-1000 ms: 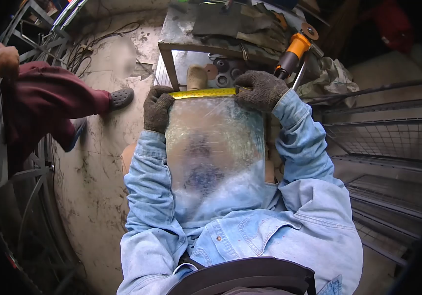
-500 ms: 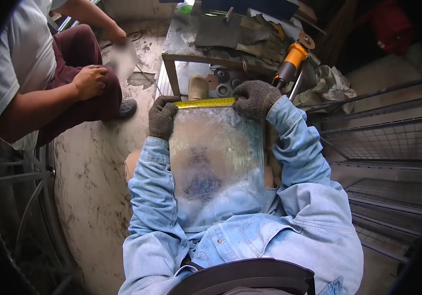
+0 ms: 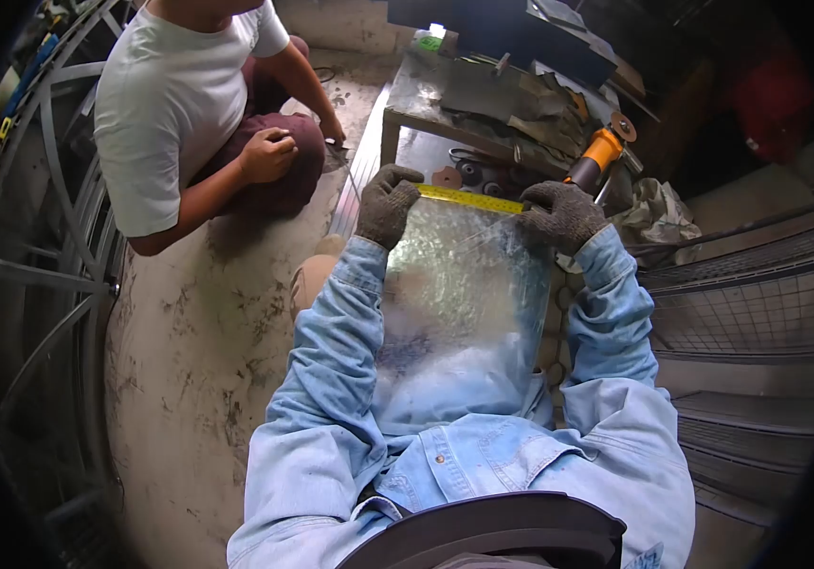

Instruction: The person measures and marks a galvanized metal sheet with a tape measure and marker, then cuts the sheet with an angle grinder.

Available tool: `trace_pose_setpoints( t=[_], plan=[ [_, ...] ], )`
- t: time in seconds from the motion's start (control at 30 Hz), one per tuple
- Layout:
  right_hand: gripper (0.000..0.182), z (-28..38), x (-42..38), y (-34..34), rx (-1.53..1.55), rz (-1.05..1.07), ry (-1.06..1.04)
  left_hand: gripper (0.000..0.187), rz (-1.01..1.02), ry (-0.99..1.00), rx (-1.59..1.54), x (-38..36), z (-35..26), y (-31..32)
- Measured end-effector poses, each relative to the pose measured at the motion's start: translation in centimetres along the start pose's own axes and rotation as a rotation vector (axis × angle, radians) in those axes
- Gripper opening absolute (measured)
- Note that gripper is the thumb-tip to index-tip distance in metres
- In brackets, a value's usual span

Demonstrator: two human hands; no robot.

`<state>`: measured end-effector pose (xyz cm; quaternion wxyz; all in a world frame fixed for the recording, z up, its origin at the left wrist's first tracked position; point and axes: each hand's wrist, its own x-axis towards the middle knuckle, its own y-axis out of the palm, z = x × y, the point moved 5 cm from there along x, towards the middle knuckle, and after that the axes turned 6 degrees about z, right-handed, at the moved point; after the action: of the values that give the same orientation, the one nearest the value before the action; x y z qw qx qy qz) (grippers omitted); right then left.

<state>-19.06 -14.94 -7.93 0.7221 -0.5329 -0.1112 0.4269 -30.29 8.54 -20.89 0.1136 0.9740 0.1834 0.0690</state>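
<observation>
A yellow measuring tape stretches across the far edge of a clear, shiny sheet that lies over my lap. My left hand, in a dark knit glove, is closed on the tape's left end at the sheet's far left corner. At the right end my gloved right hand is closed on the tape, close to the far right corner. The fingertips of both hands are partly hidden by the gloves and the tape.
An orange angle grinder rests at the right end of a metal bench. Discs lie beneath it. A person squats at the left. Metal racks stand at the right, a metal frame at the far left.
The view has shifted, so my hands, the sheet and the bench appear farther right. The tape now slants down to the right. The person at the left has lowered an arm toward the floor.
</observation>
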Motion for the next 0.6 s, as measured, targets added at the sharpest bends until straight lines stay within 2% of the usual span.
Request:
trace_pose_setpoints(
  t=[0.1,0.17,0.2,0.27,0.43,0.5,0.6],
  plan=[
    [0.041,-0.5,-2.1,-1.7,0.099,-0.088,-0.115,0.018,0.023,0.022,0.063,-0.1,-4.4,2.5],
    [0.040,-1.0,-3.7,-2.6,0.217,-0.114,-0.119,0.017,-0.017,0.170,0.143,-0.2,-7.6,4.4],
    [0.040,-1.0,-4.1,-2.7,0.201,-0.102,-0.150,0.017,-0.007,0.184,0.193,-0.2,-8.8,5.2],
    [0.040,-2.0,-5.5,-3.2,0.265,-0.197,-0.140,0.018,0.023,0.204,0.248,-0.2,-9.4,6.3],
    [0.041,-2.7,-8.9,-3.5,0.221,-0.284,-0.190,0.014,0.034,0.271,0.198,-0.4,-10.5,9.2],
    [0.041,-4.2,-10.8,-4.3,0.400,-0.264,-0.052,0.013,0.084,0.349,0.209,-0.5,-12.7,11.5],
    [0.041,-4.7,-13.3,-5.2,0.417,-0.353,-0.119,0.014,0.106,0.386,0.278,-0.6,-14.2,13.7]
  ],
)
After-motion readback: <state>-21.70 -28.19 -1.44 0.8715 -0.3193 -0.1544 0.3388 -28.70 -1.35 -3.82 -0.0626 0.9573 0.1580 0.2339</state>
